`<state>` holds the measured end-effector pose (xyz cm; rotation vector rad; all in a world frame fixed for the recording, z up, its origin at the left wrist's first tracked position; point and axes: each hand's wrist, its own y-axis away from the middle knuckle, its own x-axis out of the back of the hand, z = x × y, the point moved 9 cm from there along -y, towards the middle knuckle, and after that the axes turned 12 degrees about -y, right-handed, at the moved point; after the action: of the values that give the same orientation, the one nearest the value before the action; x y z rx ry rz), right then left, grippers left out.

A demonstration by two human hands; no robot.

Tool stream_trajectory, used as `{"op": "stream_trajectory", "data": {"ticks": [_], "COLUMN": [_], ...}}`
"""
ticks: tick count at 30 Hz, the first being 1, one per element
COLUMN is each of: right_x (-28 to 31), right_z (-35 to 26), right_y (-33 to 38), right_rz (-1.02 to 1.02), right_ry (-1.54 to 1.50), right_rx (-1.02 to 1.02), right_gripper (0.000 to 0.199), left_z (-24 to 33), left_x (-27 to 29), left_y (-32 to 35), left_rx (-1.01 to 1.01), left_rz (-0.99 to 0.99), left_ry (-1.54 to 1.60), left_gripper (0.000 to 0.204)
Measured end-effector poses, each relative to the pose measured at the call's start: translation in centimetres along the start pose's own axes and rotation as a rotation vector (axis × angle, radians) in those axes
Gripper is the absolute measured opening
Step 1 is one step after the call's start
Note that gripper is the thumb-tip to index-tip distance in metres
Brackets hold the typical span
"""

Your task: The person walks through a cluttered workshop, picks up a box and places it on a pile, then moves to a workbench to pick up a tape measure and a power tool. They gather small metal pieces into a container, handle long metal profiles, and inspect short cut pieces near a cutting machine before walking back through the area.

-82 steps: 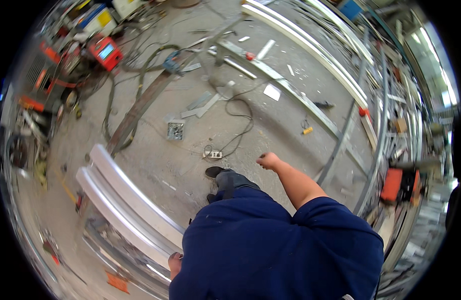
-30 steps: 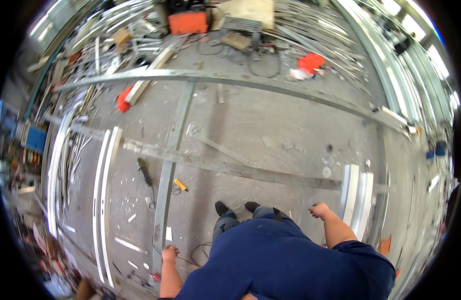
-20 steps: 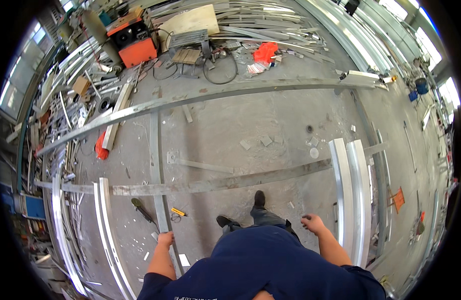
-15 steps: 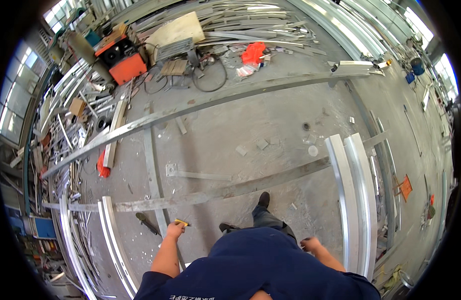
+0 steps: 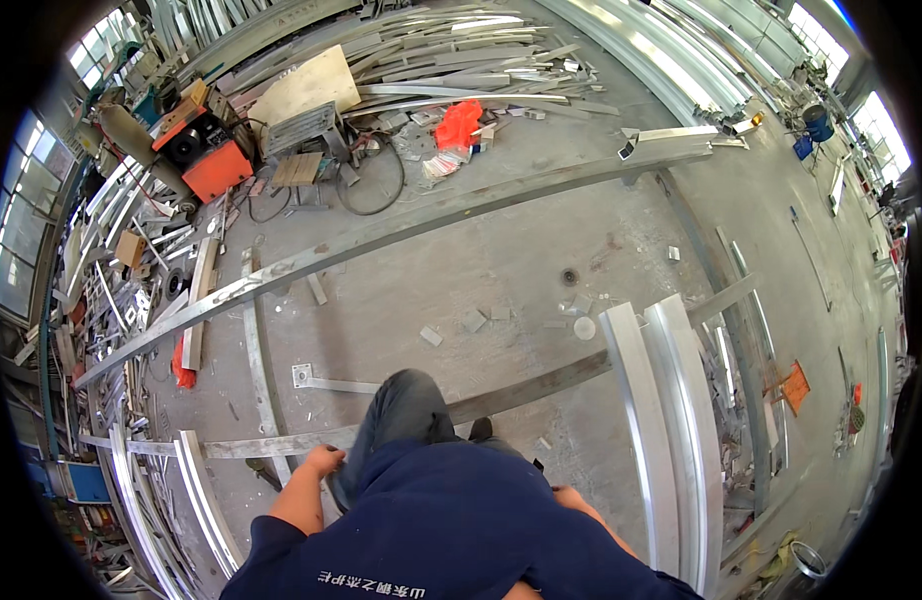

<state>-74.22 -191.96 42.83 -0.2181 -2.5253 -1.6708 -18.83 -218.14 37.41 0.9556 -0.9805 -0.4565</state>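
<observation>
Floor (image 5: 521,260): long steel beams (image 5: 401,232) are laid flat in a frame layout.
Curved channels (image 5: 671,420): paired beside the right leg.
Left hand (image 5: 321,462): loosely curled, empty, above a flat bar (image 5: 271,443).
Right hand (image 5: 571,497): mostly hidden; its state cannot be told.

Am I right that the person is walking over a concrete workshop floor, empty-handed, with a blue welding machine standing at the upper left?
Not quite: the welding machine is orange, not blue, as the head view shows. The rest holds: left hand holds nothing, and what shows of the right hand holds nothing either, over the concrete floor.
</observation>
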Motion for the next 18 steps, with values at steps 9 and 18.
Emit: {"op": "stream_trajectory", "data": {"ticks": [9,18], "right_x": [4.3,4.2], "right_z": [4.2,-8.8], "right_y": [-4.9,-4.3], "right_rz": [0.361,0.503], "right_ry": [-0.869,-0.637], "right_rx": [-0.210,-0.493], "right_gripper": [0.026,0.031], "left_z": [15.4,45.1], "left_x": [5.3,14.0], "left_y": [-9.5,-27.5], "left_rx": [-0.007,-0.338], "left_rz": [-0.102,-0.092], "left_ry": [-0.370,-0.331], "left_gripper": [0.042,0.039]}}
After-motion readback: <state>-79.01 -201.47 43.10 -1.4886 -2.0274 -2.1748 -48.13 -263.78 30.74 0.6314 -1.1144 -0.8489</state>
